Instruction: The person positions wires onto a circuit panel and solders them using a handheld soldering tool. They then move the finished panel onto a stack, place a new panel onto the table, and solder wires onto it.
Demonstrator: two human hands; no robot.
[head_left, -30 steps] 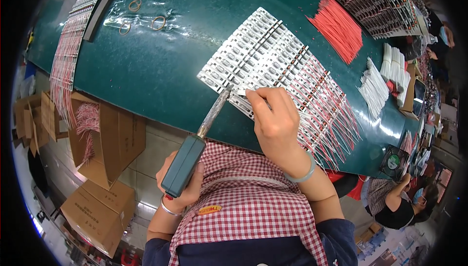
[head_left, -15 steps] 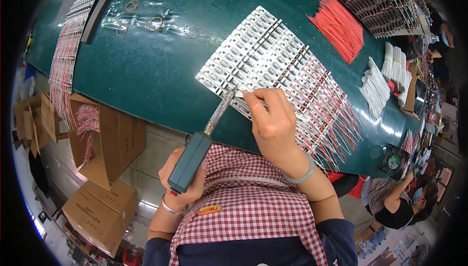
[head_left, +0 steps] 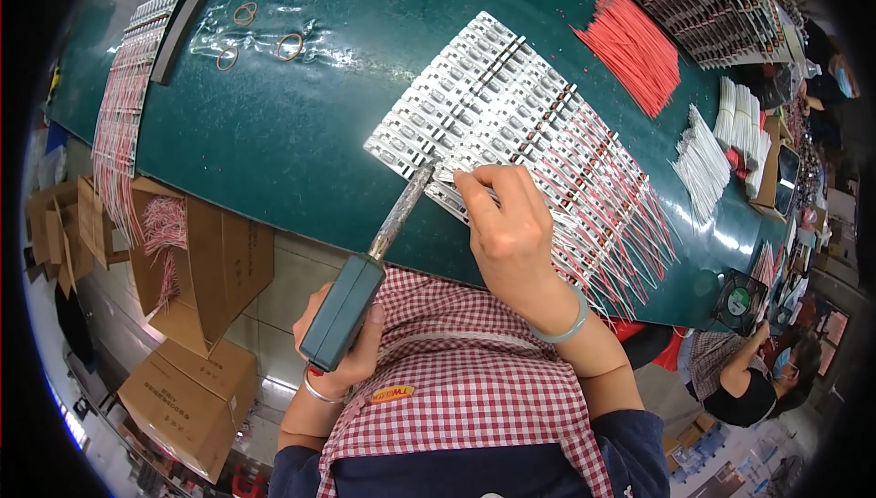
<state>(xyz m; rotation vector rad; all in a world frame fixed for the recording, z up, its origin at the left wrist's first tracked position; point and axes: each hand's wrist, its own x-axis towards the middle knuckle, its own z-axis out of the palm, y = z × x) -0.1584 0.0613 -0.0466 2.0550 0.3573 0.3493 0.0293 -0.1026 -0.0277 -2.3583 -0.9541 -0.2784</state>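
My left hand (head_left: pixel 367 345) is wrapped round the handle of a soldering gun (head_left: pixel 343 310) with a dark green body. Its long metal barrel slants up to the near edge of a panel of white circuit boards (head_left: pixel 456 87), the tip right by my right fingertips. My right hand (head_left: pixel 513 229) rests low over the panel, thumb and forefinger pinched on what looks like a thin white wire; the fingers partly hide it. Red and white wires (head_left: pixel 630 215) fan out from the panel's right side.
On the green table (head_left: pixel 274 142) lie red wires (head_left: pixel 631 52), white wire bundles (head_left: pixel 701 165) and rubber bands (head_left: pixel 290 46). Another wired panel (head_left: pixel 137 69) is at the far left, a small fan (head_left: pixel 737 302) at the right. Cardboard boxes (head_left: pixel 187 407) stand below left; a co-worker (head_left: pixel 748 370) sits at right.
The soldering gun in my left hand has shifted slightly left, its tip drawing a little away from my right fingertips. My right hand stays almost still in its pinch.
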